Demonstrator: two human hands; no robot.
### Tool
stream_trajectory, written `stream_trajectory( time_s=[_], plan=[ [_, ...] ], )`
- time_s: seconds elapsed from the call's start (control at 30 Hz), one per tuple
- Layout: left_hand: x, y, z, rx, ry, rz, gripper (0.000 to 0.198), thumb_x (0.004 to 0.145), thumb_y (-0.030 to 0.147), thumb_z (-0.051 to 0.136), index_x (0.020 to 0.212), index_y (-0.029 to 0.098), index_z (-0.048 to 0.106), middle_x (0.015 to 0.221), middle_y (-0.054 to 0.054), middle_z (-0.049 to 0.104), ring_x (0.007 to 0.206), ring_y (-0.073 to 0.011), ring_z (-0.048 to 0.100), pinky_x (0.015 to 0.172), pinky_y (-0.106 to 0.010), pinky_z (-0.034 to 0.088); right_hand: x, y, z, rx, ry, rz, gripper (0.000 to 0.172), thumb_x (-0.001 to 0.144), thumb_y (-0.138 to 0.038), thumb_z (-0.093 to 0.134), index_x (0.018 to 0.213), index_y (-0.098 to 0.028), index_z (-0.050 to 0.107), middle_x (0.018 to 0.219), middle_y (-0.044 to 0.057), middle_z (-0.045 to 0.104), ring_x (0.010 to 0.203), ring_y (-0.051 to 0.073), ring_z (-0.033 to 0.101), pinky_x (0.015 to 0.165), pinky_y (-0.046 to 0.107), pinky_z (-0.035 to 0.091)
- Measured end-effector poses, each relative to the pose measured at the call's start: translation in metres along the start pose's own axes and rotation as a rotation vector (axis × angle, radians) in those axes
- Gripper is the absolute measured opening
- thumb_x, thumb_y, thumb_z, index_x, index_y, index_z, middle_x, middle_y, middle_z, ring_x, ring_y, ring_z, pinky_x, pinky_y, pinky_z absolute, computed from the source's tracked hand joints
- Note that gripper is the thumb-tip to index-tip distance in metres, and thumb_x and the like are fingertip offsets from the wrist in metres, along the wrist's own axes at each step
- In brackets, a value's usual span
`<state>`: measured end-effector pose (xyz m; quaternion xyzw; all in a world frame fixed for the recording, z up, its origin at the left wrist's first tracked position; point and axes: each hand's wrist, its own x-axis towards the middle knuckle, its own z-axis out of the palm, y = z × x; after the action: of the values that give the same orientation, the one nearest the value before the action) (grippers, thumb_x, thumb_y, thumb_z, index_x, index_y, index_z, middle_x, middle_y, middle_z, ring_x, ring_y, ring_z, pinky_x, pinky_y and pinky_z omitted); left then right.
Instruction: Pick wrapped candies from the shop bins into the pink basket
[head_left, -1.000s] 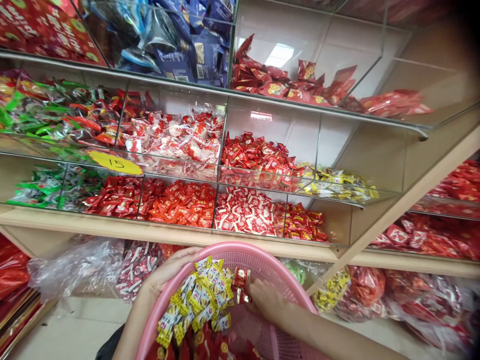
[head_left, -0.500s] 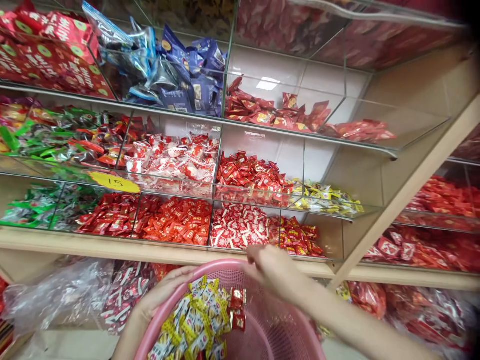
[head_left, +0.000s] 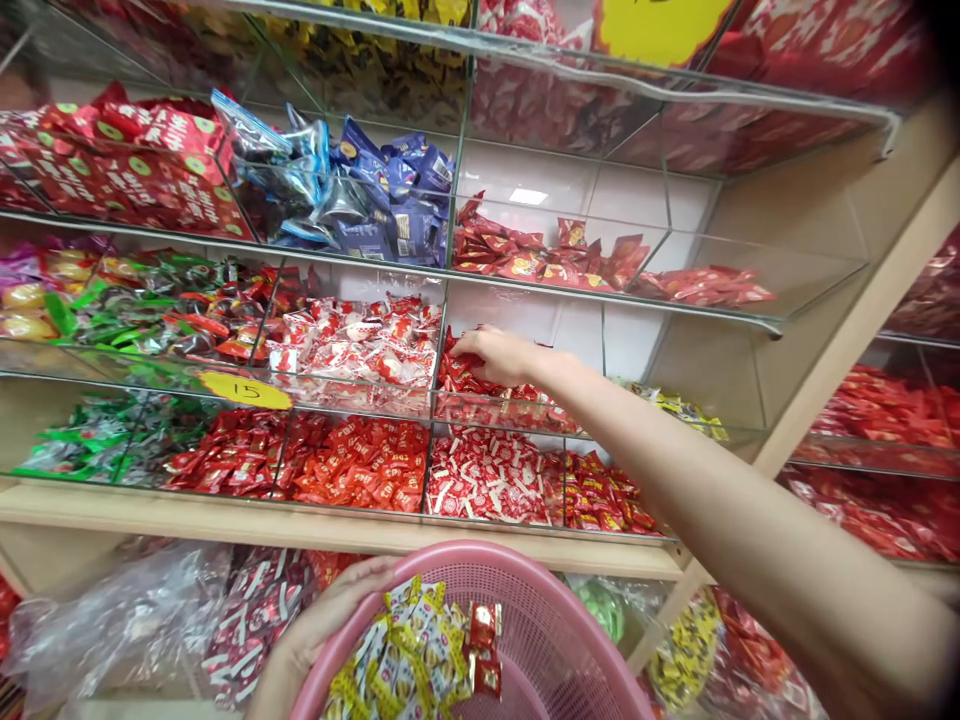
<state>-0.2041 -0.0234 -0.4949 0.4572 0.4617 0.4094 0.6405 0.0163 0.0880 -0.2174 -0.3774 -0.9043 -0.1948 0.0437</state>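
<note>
My left hand [head_left: 339, 605] is closed over the left rim of a pink plastic basket [head_left: 540, 590]. Inside the basket lies a heap of yellow-and-white wrapped candies [head_left: 409, 650], with a few red-wrapped candies [head_left: 485, 640] beside it. My right hand [head_left: 495, 358] is palm down over the red wrapped candies [head_left: 461, 375] in a middle-shelf compartment. Its fingers stretch out leftward onto the pile, with no candy visible in them; some fingertips are hidden.
Clear dividers and front lips [head_left: 439, 340] separate the candy compartments. White-and-red candies [head_left: 487, 475] fill a bin below. A yellow tag [head_left: 244, 390] marked 15 hangs at left. A wooden upright [head_left: 847, 350] stands right, and plastic bags [head_left: 120, 620] lie under the shelf.
My right hand has moved up from above the basket to the red candies on the middle shelf. My left hand still holds the basket. The view has tilted up slightly.
</note>
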Motion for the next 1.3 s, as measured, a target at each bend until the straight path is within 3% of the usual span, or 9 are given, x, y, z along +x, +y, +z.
stream_trajectory(
  time_s=[0.23,0.43,0.7,0.87,0.97,1.03,1.13,1.3],
  plan=[
    [-0.004,0.004,0.001,0.01,0.038,-0.012,0.022,0.063,0.034,0.066,0.083,0.028,0.07,0.098,-0.001,0.068,0.103,-0.0288,0.055,0.09,-0.034,0.04,-0.001,-0.008,-0.001,-0.132,0.012,-0.012,0.028,0.074,-0.013,0.051,0.101,-0.017,0.056,0.098,0.007,0.05,0.094,0.021,0.044,0.073,0.03,0.034],
    [0.001,-0.003,-0.003,0.006,-0.011,0.002,0.021,0.065,0.035,0.064,0.085,0.031,0.069,0.097,0.004,0.069,0.101,-0.0246,0.056,0.087,-0.029,0.041,-0.008,-0.004,-0.006,-0.186,0.023,0.052,0.016,0.073,-0.013,0.052,0.088,-0.013,0.057,0.095,0.009,0.049,0.086,0.018,0.046,0.067,0.027,0.034],
    [0.004,-0.004,-0.004,-0.01,-0.073,-0.006,0.025,0.067,0.035,0.063,0.09,0.028,0.068,0.097,0.003,0.068,0.097,-0.0222,0.057,0.08,-0.026,0.042,0.004,-0.01,-0.009,-0.158,-0.054,-0.026,0.018,0.072,-0.013,0.054,0.089,-0.016,0.057,0.092,0.005,0.055,0.083,0.017,0.052,0.058,0.024,0.033],
    [0.002,-0.003,-0.002,-0.025,-0.017,-0.019,0.02,0.065,0.033,0.065,0.084,0.031,0.069,0.094,0.006,0.069,0.1,-0.0225,0.056,0.084,-0.027,0.041,0.01,-0.022,-0.011,-0.186,-0.128,-0.025,0.015,0.072,-0.015,0.056,0.087,-0.015,0.059,0.095,0.008,0.056,0.086,0.018,0.053,0.06,0.024,0.034],
    [0.001,0.0,-0.002,-0.004,-0.046,0.016,0.02,0.067,0.033,0.063,0.085,0.027,0.069,0.098,0.003,0.068,0.103,-0.0229,0.054,0.09,-0.028,0.037,0.011,-0.019,-0.008,-0.146,-0.087,-0.026,0.012,0.072,-0.016,0.058,0.084,-0.013,0.059,0.093,0.008,0.057,0.084,0.017,0.053,0.06,0.024,0.034],
    [0.0,0.0,-0.002,0.008,-0.079,0.038,0.022,0.067,0.033,0.063,0.086,0.024,0.069,0.098,0.0,0.067,0.103,-0.0231,0.054,0.092,-0.029,0.036,0.008,-0.011,-0.006,-0.054,-0.03,-0.012,0.01,0.071,-0.017,0.06,0.079,-0.013,0.059,0.084,0.005,0.058,0.077,0.015,0.052,0.059,0.023,0.032],
    [0.001,-0.001,-0.003,-0.006,-0.027,0.01,0.027,0.066,0.034,0.064,0.09,0.023,0.068,0.101,-0.002,0.066,0.103,-0.0226,0.054,0.091,-0.029,0.037,-0.001,0.003,-0.004,0.269,0.091,0.104,0.012,0.071,-0.023,0.062,0.072,-0.013,0.056,0.066,-0.001,0.054,0.062,0.01,0.047,0.054,0.022,0.031],
    [0.006,-0.007,-0.007,0.005,-0.017,-0.008,0.035,0.063,0.034,0.065,0.095,0.019,0.065,0.104,-0.004,0.065,0.103,-0.023,0.053,0.088,-0.028,0.038,-0.022,0.017,0.001,1.213,0.286,0.487,0.012,0.075,-0.024,0.059,0.072,-0.013,0.054,0.069,0.001,0.059,0.052,0.006,0.044,0.046,0.018,0.034]
  ],
)
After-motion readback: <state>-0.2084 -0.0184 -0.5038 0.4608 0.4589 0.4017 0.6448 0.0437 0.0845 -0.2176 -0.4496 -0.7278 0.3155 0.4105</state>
